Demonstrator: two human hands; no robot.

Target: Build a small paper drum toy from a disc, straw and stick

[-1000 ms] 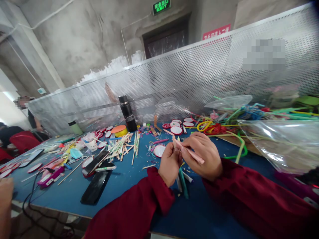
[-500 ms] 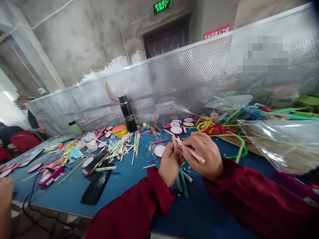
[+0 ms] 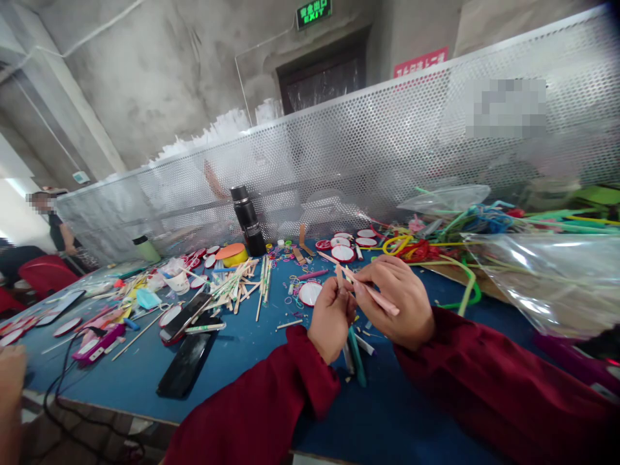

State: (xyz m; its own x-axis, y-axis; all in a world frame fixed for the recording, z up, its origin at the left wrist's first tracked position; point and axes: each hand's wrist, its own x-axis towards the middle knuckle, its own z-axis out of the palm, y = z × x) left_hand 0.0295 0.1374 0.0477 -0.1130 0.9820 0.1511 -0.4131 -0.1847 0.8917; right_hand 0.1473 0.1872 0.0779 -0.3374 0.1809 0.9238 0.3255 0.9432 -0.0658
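My left hand [image 3: 332,323] is closed around a short, flat wooden stick [image 3: 340,276] that points upward past the thumb. My right hand [image 3: 397,298] is closed on a slim pink pen-shaped tool [image 3: 382,302], with its tip end up against the stick; its exact kind is unclear. The two hands nearly touch. Below them on the blue table [image 3: 397,413] lie a teal slender object [image 3: 358,361] and a white marker with a dark cap [image 3: 367,346]. A round white disc with a red rim [image 3: 310,294] lies left of my left hand.
Loose wooden sticks [image 3: 237,287], a black phone [image 3: 186,361] and a black bottle [image 3: 248,223] stand or lie to the left. A clear plastic bag [image 3: 547,278] and coloured tubes [image 3: 467,284] crowd the right. A perforated metal screen [image 3: 368,155] closes the back.
My right hand has shifted very slightly with the pink tool; my left hand and the stick stay put. A person at the far left has changed posture.
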